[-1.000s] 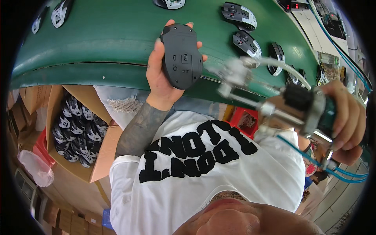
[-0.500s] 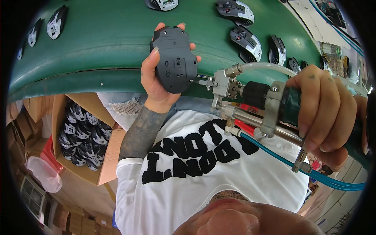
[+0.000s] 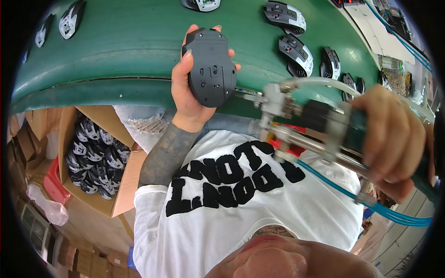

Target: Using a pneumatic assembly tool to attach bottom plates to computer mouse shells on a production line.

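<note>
My left hand [image 3: 184,92] is wrapped round a black computer mouse [image 3: 209,69], holding it above the conveyor's near edge. The mouse's underside faces up, showing small round openings and screw holes. My right hand [image 3: 394,139] is closed on a screw-feeding power screwdriver [image 3: 320,123], blurred by motion. Its metal head [image 3: 273,104] points left toward the mouse, with a small gap between the tip and the mouse's side. A clear hose [image 3: 320,82] and a blue-green air tube [image 3: 333,187] run from the tool.
On the green conveyor belt [image 3: 130,44] lie several black-and-white mice, such as one by the right [image 3: 296,54] and one at the far left [image 3: 72,19]. A cardboard box [image 3: 127,178] full of similar mice stands below left. Beside it are a red bin [image 3: 54,183] and a plastic bag [image 3: 46,204].
My right hand and the screwdriver have moved to the right, so the tip has drawn away from the mouse. The mouse in my left hand has shifted slightly right.
</note>
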`<state>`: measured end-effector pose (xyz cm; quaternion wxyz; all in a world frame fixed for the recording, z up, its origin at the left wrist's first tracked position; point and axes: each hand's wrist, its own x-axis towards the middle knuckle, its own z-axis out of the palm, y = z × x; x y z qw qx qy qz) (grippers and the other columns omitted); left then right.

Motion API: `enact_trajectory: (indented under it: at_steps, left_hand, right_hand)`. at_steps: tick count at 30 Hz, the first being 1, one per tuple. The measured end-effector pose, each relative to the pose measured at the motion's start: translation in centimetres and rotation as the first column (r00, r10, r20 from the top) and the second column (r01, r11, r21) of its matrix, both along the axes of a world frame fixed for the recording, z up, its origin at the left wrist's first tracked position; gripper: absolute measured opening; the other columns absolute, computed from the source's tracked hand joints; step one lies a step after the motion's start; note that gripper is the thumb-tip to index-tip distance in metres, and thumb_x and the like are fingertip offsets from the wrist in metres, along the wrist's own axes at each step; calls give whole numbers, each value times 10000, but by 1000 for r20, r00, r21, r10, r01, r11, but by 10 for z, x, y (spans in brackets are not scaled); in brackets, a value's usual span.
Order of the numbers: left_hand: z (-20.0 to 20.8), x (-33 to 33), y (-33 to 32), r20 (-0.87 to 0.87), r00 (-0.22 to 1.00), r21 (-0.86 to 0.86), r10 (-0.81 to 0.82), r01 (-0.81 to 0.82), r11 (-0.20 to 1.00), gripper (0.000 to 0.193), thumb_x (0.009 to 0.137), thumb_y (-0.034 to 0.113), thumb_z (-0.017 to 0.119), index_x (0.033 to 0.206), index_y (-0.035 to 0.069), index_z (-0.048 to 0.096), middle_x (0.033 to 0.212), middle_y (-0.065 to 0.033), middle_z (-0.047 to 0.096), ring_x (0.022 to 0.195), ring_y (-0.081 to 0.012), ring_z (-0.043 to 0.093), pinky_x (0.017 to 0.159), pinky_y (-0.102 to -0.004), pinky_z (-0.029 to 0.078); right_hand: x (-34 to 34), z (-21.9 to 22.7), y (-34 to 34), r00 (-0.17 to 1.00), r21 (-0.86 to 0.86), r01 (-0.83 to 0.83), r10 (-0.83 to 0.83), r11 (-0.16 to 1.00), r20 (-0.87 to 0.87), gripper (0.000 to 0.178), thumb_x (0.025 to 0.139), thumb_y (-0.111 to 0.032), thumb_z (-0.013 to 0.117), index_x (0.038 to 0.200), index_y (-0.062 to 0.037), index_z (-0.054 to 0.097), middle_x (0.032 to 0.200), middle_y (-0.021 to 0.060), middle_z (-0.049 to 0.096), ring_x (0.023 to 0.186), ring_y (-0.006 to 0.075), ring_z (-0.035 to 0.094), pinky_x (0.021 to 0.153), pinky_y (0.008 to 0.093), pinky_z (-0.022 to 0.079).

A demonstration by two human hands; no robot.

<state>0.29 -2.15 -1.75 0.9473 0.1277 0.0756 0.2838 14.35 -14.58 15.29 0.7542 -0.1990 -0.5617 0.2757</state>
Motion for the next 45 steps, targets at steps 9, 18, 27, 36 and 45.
enact_trajectory:
  at_steps: [9, 18, 27, 36, 45]
  left_hand:
    - [5, -7, 1, -124, 992, 110, 25, -11, 994, 630, 873, 320, 519, 1430, 134, 291, 1383, -155, 401, 1078, -292, 545, 866, -454, 522]
    - [8, 4, 2, -100, 995, 90, 16, -7, 996, 602, 890, 304, 518, 1429, 151, 299, 1381, -154, 407, 1063, -284, 557, 858, -435, 533]
    - [9, -8, -14, -212, 974, 180, 76, -37, 983, 534, 895, 268, 601, 1382, 165, 408, 1242, -111, 492, 955, -219, 584, 803, -335, 512]
    - [48, -57, 71, 111, 537, 986, 836, 48, -161, 544, 870, 229, 639, 1329, 10, 446, 1359, -174, 448, 1287, -332, 400, 1079, -429, 308]
    - [-178, -382, 165, -318, -717, 267, 621, 561, 784, 746, 841, 610, 515, 1302, 23, 497, 1236, -259, 525, 1254, -460, 370, 1047, -516, 295]
  right_hand:
    - [-11, -3, 0, 986, 85, -76, 88, 993, -145, 209, 793, -156, 757, 955, -133, 627, 654, -33, 637, 562, 74, 631, 583, 205, 549]
    - [-8, -6, 15, 997, 22, -72, 72, 997, -1, 244, 818, -161, 744, 1014, -160, 598, 700, -31, 644, 616, 73, 655, 609, 213, 570]
    - [-18, -8, 11, 997, -26, 34, -32, 999, 65, 391, 750, -140, 751, 1044, -123, 494, 676, -36, 634, 574, 72, 637, 507, 194, 505]
    - [53, 29, -64, 968, -177, 238, -217, 955, 127, 362, 793, -189, 691, 998, -127, 398, 554, -80, 536, 460, 37, 493, 591, 162, 389]
    - [27, 33, -23, 945, -241, 309, -268, 920, 190, 384, 775, -170, 710, 984, -118, 392, 539, -48, 491, 414, 76, 502, 451, 204, 410]
